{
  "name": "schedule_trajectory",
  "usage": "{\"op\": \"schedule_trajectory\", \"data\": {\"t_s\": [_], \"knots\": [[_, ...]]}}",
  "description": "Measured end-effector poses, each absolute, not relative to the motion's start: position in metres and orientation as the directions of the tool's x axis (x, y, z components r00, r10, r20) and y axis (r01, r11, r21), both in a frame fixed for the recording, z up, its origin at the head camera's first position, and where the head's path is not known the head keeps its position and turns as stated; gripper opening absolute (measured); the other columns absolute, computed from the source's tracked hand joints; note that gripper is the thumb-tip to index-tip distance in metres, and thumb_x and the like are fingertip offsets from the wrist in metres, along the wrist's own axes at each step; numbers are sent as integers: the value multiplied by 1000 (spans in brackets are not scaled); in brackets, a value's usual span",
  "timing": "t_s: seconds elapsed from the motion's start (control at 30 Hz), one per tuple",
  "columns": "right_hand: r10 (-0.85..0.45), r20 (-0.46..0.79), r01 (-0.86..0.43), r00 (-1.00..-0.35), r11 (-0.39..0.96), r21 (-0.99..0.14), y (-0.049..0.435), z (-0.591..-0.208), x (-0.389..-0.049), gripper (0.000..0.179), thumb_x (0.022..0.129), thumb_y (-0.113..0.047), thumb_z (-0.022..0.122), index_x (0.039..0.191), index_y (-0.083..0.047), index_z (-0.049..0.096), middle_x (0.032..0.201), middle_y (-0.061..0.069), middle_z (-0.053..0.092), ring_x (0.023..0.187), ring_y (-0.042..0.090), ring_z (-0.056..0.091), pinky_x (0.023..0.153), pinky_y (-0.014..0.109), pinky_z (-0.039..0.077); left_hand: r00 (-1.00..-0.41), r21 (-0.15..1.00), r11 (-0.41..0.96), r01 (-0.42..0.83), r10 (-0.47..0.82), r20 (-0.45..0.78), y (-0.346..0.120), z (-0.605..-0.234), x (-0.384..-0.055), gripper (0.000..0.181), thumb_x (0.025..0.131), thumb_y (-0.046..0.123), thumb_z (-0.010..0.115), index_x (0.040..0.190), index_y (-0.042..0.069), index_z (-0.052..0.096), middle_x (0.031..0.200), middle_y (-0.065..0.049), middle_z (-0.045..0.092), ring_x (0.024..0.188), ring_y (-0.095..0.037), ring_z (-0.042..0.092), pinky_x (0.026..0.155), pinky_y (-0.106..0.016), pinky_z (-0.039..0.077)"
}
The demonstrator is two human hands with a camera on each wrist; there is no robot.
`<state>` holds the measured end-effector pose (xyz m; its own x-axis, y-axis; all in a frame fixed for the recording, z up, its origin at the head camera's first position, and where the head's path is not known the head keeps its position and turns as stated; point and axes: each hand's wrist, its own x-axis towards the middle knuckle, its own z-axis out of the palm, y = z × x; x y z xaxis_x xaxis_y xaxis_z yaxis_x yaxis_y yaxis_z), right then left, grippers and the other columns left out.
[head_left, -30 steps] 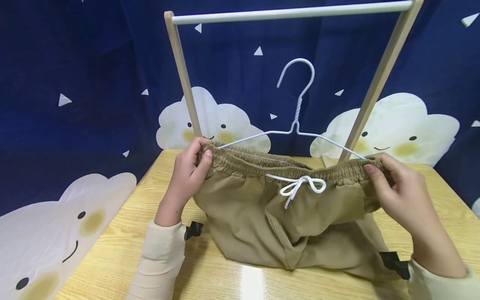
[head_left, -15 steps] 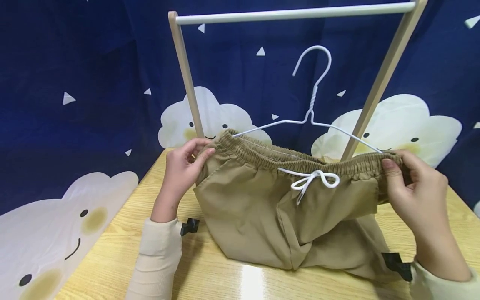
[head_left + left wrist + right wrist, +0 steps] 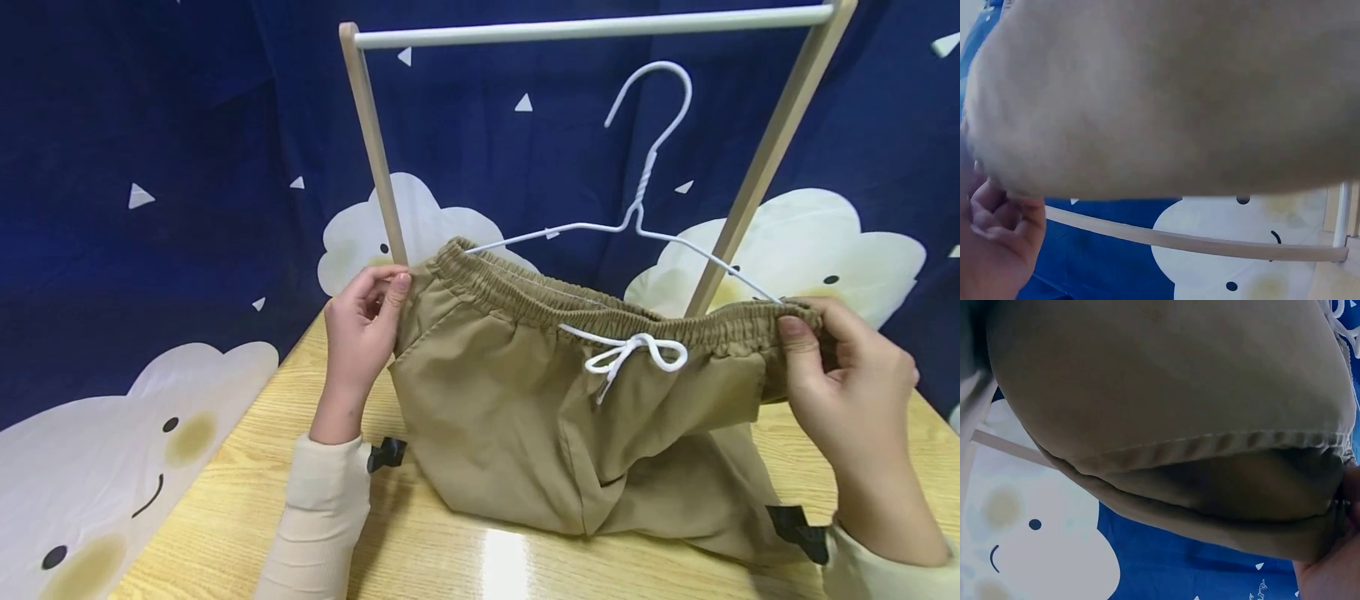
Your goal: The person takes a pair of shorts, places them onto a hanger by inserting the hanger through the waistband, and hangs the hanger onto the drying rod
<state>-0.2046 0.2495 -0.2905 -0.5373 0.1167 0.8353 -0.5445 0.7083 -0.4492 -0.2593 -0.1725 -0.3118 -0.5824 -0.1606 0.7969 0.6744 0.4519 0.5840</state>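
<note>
Khaki pants (image 3: 510,400) with a gathered elastic waistband and a white drawstring bow (image 3: 636,353) are held up by both hands, their lower part on the table. A white wire hanger (image 3: 641,187) stands tilted in the waist opening, hook upward; its lower part is hidden inside. My left hand (image 3: 362,333) pinches the cloth at the left side, just below the waistband. With thumb and fingers my right hand (image 3: 855,387) grips the waistband's right end, where the hanger's arm goes in. A side pocket (image 3: 1229,487) gapes in the right wrist view.
Behind the pants stands a rack with wooden posts (image 3: 772,158) and a white top bar (image 3: 585,30). The wooden table (image 3: 225,508) lies underneath. A dark blue curtain (image 3: 210,108) with white clouds hangs behind and to the left.
The waistband and hanger have risen and shifted right with my right hand. My left hand has slid from the waistband's left corner to the cloth just below it.
</note>
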Motion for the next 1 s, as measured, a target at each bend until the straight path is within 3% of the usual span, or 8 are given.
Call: {"op": "schedule_trajectory", "data": {"t_s": [0.1,0.2,0.43,0.57,0.7,0.8,0.93,1.0], "knots": [[84,816,-557,-572,691,-461,253,-292,-205,6,92,4,64,93,8,69,80,-39,53,60,-13,40,56,6,29,-631,622,401,673,-128,765,-171,-312,-259,15,98,10,67,106,-2,73,83,-14,73,68,-2,59,59,-17,44],[25,805,-583,-593,676,-451,255,-294,-206,6,93,5,64,94,6,70,81,-39,55,60,-13,43,53,6,31,-624,612,424,668,-131,771,-171,-313,-258,13,97,11,69,100,0,76,85,-12,74,68,-3,59,61,-17,45],[24,830,-611,-557,665,-430,249,-295,-207,7,91,8,64,95,8,70,82,-36,55,62,-12,43,57,4,32,-622,607,424,672,-122,774,-173,-313,-255,13,98,10,68,101,-1,74,81,-11,71,65,-5,56,59,-17,43],[73,848,-590,-526,687,-425,246,-294,-207,7,91,6,63,92,11,69,79,-37,52,59,-15,40,56,3,30,-716,682,365,634,-57,696,-172,-317,-254,18,101,13,64,113,1,67,79,-10,68,63,-9,55,58,-20,44],[186,834,-477,-520,747,-464,250,-290,-207,15,95,-5,63,94,9,69,75,-42,47,59,-18,39,60,6,28,-832,771,344,536,59,552,-169,-322,-255,21,102,19,62,118,5,64,78,-8,68,65,-12,60,58,-24,49],[279,811,-381,-515,773,-508,253,-280,-214,19,96,-11,63,94,6,70,72,-42,43,58,-14,35,59,11,26,-877,804,356,477,130,463,-170,-328,-257,22,103,22,61,115,4,66,79,-8,68,72,-15,64,64,-27,53],[349,780,-339,-519,754,-563,254,-255,-235,17,96,-17,63,81,-21,70,71,-41,43,60,-11,37,59,13,27,-904,822,374,428,168,394,-176,-333,-257,25,100,27,65,111,5,69,90,-9,71,81,-19,69,74,-34,56],[377,758,-346,-533,720,-601,255,-241,-248,24,97,-19,63,81,-36,62,73,-39,46,64,-11,40,62,13,29,-914,824,395,405,187,360,-180,-333,-257,27,98,30,68,111,7,70,95,-9,73,84,-20,71,76,-37,57]]}}
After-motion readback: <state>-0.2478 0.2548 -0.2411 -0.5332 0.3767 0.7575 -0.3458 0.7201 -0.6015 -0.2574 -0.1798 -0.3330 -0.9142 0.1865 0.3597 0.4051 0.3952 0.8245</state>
